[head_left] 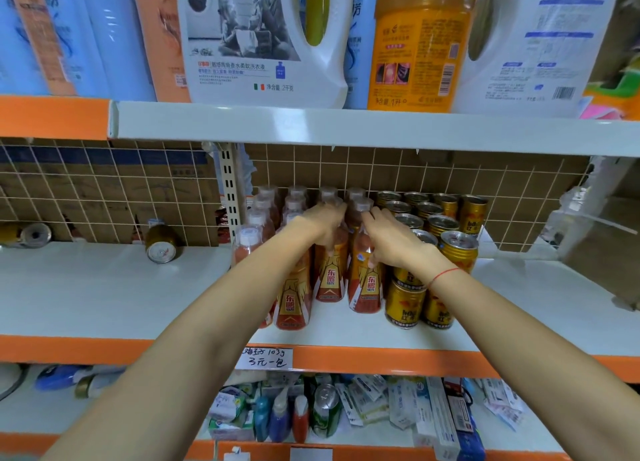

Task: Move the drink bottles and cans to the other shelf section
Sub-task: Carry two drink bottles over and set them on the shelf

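Observation:
Orange drink bottles with grey caps stand in rows on the right shelf section (346, 332), and gold cans (405, 304) are stacked beside them on the right. My left hand (323, 223) wraps around the upper part of one front bottle (329, 277). My right hand (388, 235) wraps around the neighbouring bottle (365, 284). Both bottles stand on the shelf. On the left shelf section (86, 287) one gold can (161, 244) lies on its side, with another can (33, 235) at the far left.
A perforated upright post (228, 190) divides the two sections, and a wire grid backs them. Detergent jugs (263, 37) fill the shelf above. Small boxes, bottles and a can (325, 410) crowd the shelf below. A handwritten price label (266, 358) hangs on the orange edge.

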Action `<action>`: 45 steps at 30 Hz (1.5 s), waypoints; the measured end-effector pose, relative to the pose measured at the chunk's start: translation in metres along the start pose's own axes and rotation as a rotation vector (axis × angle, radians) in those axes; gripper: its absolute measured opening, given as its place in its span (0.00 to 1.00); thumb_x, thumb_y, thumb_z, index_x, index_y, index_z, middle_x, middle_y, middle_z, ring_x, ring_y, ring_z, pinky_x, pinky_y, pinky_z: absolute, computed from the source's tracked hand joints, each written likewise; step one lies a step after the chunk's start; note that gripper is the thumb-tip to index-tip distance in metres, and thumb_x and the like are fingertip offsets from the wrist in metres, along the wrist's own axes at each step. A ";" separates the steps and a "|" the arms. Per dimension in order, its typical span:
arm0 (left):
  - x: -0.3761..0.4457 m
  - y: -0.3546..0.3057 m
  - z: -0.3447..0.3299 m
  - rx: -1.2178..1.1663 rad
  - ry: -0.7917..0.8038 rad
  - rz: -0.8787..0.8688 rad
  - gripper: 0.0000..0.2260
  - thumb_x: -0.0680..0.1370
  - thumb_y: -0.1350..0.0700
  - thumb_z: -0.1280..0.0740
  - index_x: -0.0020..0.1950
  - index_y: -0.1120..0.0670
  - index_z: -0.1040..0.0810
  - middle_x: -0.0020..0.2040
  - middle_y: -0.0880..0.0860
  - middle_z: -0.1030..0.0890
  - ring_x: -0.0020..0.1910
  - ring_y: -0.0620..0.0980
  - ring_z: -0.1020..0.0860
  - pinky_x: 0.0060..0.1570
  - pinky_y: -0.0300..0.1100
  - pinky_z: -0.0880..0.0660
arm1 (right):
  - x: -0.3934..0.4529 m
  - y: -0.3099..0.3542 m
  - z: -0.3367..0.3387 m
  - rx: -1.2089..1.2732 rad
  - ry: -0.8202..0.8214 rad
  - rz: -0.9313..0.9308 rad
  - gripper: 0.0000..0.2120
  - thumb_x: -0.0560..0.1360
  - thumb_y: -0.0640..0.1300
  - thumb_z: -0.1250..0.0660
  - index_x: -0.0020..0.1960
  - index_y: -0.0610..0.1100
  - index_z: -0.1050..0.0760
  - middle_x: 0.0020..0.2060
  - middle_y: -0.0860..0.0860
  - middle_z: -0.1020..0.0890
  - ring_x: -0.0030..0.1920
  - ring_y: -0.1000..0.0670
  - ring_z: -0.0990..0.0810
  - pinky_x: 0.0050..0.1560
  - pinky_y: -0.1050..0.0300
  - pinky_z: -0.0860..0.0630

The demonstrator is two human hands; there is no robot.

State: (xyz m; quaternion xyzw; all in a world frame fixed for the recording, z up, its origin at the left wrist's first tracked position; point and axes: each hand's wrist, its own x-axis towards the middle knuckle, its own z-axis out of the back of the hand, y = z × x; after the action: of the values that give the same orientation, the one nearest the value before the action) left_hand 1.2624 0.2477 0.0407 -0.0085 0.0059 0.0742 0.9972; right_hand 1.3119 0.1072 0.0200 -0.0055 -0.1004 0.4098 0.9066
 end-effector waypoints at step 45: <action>-0.010 0.000 -0.017 0.148 -0.157 0.011 0.38 0.75 0.52 0.30 0.77 0.59 0.48 0.73 0.62 0.38 0.70 0.60 0.35 0.64 0.50 0.33 | 0.011 0.000 -0.012 0.055 -0.100 -0.073 0.40 0.69 0.45 0.26 0.74 0.42 0.44 0.71 0.43 0.36 0.68 0.41 0.35 0.62 0.49 0.30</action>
State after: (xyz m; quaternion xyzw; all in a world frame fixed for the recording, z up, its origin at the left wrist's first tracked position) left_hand 1.2526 0.2463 0.0241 0.0712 -0.0667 0.0795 0.9921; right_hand 1.3214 0.1166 0.0107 0.0436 -0.1346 0.3789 0.9146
